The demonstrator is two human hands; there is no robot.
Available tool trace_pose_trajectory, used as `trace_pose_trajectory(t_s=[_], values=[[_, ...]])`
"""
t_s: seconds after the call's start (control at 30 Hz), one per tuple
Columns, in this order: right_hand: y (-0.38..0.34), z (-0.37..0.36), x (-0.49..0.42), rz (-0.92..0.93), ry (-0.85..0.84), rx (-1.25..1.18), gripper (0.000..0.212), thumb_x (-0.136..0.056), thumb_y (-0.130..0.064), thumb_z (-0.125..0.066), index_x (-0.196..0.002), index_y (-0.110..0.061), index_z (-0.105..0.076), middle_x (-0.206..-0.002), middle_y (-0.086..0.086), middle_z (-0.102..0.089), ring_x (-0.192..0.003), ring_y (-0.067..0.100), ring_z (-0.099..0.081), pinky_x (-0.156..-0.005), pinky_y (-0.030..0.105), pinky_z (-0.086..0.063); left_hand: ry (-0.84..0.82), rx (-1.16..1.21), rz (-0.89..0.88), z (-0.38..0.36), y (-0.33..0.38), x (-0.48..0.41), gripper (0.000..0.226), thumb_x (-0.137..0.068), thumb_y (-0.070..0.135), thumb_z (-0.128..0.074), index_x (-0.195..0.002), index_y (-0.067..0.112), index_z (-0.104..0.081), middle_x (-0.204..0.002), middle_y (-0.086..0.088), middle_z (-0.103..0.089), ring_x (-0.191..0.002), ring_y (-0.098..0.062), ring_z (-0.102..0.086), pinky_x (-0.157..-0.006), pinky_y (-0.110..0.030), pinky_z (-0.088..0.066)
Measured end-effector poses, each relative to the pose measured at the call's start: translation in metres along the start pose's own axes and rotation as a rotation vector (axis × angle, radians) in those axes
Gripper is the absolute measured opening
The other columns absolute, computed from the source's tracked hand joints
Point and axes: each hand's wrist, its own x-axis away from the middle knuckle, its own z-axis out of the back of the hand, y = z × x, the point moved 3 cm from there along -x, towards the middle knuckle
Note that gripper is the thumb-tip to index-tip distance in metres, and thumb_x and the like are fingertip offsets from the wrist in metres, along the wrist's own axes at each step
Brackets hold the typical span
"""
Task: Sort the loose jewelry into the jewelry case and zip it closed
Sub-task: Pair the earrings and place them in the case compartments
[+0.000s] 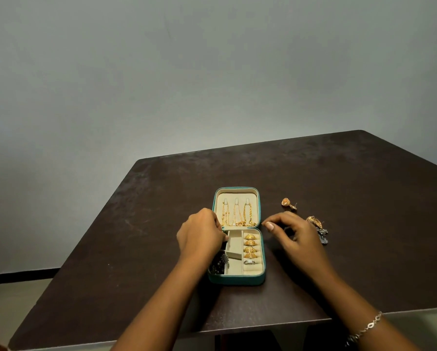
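Jewelry case (pixel 237 279) is lying open near the middle of the table (pixel 364 249), lid half toward the far edge, tray half toward the near edge. Lid is carrying three gold chains (pixel 237 214) hanging on hooks. Tray's right column is holding four gold rings (pixel 250 245) and one silver ring (pixel 249 262) in the ring roll; dark beaded pieces (pixel 218 264) are sitting in the near-left compartment. Left hand (pixel 199 235) is hovering over the tray's far-left compartment, fingers curled and bunched downward; whether they are pinching a small item is not visible, so I cannot tell. Right hand (pixel 292 233) is resting on the table just beside the case's right side, fingers loosely curled, thumb forward, apparently gripping nothing. Loose items remaining toward the right edge of the table: a gold earring (pixel 288 203) lying apart, a second gold earring (pixel 313 221) and a dark metal piece (pixel 323 235) partly hidden behind the right hand. Judgement: the step in hand is seating an item in the left compartments. To do it well: be lowering fingertips fully into the compartment before letting go, avoid brushing the chains at the hinge, use the right hand for steadying the case wall. Zip is not yet started.
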Motion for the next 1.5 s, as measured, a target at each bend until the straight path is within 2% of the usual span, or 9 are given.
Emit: trace_pose_trajectory(t_s=[0.23,0.47,0.67,0.77,0.97,1.1,1.2,1.3,1.5], values=[[0.004,0.0,0.0,0.001,-0.017,0.022,0.011,-0.087,-0.017,-0.06,-0.083,-0.021,-0.069,-0.082,-0.005,-0.066,-0.077,0.007,-0.056,-0.064,0.023,-0.043,-0.052,-0.207,-0.016,0.002,0.002,-0.001,0.03,-0.08,0.032,-0.068,-0.104,0.018,-0.058,-0.105,-0.002,-0.063,-0.097,-0.024,-0.06,-0.072,-0.031,-0.046],[0.007,0.0,0.001,0.003,-0.032,0.049,0.01,-0.086,-0.018,-0.061,-0.083,-0.022,-0.068,-0.081,-0.006,-0.066,-0.075,0.011,-0.059,-0.064,0.026,-0.044,-0.085,-0.227,-0.023,0.001,-0.005,-0.004,0.011,-0.082,0.021,-0.06,-0.093,0.018,-0.062,-0.1,-0.003,-0.066,-0.093,-0.025,-0.061,-0.072,-0.031,-0.048],[0.006,0.003,-0.004,0.002,0.003,-0.028,0.014,-0.086,-0.024,-0.058,-0.082,-0.017,-0.069,-0.078,-0.008,-0.067,-0.072,0.01,-0.059,-0.064,0.028,-0.045,-0.008,-0.158,-0.077,0.009,0.0,-0.002,0.012,-0.085,0.028,-0.058,-0.09,0.018,-0.059,-0.094,0.0,-0.066,-0.089,-0.023,-0.061,-0.07,-0.032,-0.048],[0.004,0.025,-0.013,0.037,-0.012,0.039,0.009,-0.086,-0.014,-0.062,-0.081,-0.014,-0.069,-0.078,-0.007,-0.066,-0.074,0.009,-0.058,-0.063,0.02,-0.043,0.106,-0.066,-0.165,0.017,0.013,0.004,0.007,-0.087,0.026,-0.056,-0.082,0.022,-0.058,-0.087,0.005,-0.064,-0.083,-0.019,-0.061,-0.071,-0.034,-0.051],[0.012,0.082,-0.017,0.061,-0.039,0.135,0.014,-0.08,-0.03,-0.055,-0.078,-0.023,-0.067,-0.077,-0.006,-0.067,-0.074,0.013,-0.061,-0.063,0.026,-0.045,0.13,0.212,-0.439,0.009,0.038,0.023,0.005,-0.085,0.022,-0.062,-0.08,0.021,-0.06,-0.08,0.008,-0.061,-0.076,-0.014,-0.057,-0.069,-0.031,-0.046],[0.028,0.112,0.003,0.066,-0.06,0.205,0.012,-0.084,-0.034,-0.058,-0.078,-0.029,-0.066,-0.088,-0.014,-0.065,-0.076,0.008,-0.061,-0.063,0.024,-0.047,0.132,0.359,-0.698,-0.01,0.06,0.044,0.011,-0.082,0.021,-0.056,-0.087,0.013,-0.062,-0.083,0.002,-0.06,-0.075,-0.007,-0.051,-0.067,-0.018,-0.037],[0.043,0.121,0.016,0.037,-0.062,0.226,0.008,-0.083,-0.034,-0.059,-0.079,-0.031,-0.066,-0.09,-0.015,-0.064,-0.077,0.008,-0.06,-0.063,0.021,-0.046,0.089,0.37,-0.806,-0.029,0.073,0.061,0.016,-0.081,0.021,-0.052,-0.092,0.013,-0.061,-0.084,0.007,-0.055,-0.075,0.001,-0.045,-0.067,-0.009,-0.034],[0.053,0.116,0.017,0.043,-0.097,0.287,0.013,-0.082,-0.012,-0.067,-0.082,-0.025,-0.067,-0.081,-0.013,-0.064,-0.079,0.007,-0.058,-0.065,0.021,-0.045,0.054,0.455,-0.791,-0.046,0.08,0.069,0.016,-0.083,0.017,-0.053,-0.096,0.014,-0.061,-0.088,0.009,-0.053,-0.076,0.007,-0.046,-0.067,-0.002,-0.033],[0.057,0.098,0.002,0.049,-0.165,0.297,0.019,-0.078,-0.01,-0.069,-0.087,-0.026,-0.068,-0.083,-0.008,-0.061,-0.079,0.007,-0.056,-0.067,0.019,-0.043,0.079,0.694,-0.461,-0.081,0.099,0.062,0.024,-0.082,0.0,-0.058,-0.096,0.019,-0.06,-0.098,0.007,-0.06,-0.086,-0.002,-0.056,-0.077,-0.016,-0.046]])
